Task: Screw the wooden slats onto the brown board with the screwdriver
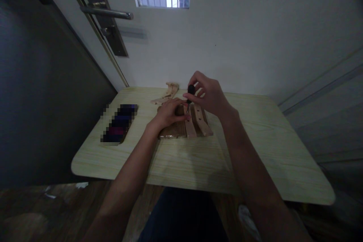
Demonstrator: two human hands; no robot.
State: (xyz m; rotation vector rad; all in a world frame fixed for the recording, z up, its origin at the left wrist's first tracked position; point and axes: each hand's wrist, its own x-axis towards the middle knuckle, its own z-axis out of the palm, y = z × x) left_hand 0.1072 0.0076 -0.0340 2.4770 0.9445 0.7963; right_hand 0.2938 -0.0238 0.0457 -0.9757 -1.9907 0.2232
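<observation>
A small screwdriver with a black handle point(191, 89) stands nearly upright in my right hand point(208, 92), its fingers closed round the handle. The shaft points down at a pale wooden strip point(190, 130) with holes, which lies across a brown, shiny-wrapped flat board point(171, 132). My left hand point(169, 113) leans on the board, thumb and forefinger holding the strip on either side of the screwdriver's tip. Whether a screw sits under the tip is too small to tell. A second wooden strip point(202, 121) with holes lies on the board to the right.
Behind the board lie loose pale wooden pieces point(171, 90). A blurred-out phone-like object point(120, 123) is at the left of the light wood-grain table point(255, 151). A white door point(241, 26) with a metal handle point(113, 13) rises just behind the table.
</observation>
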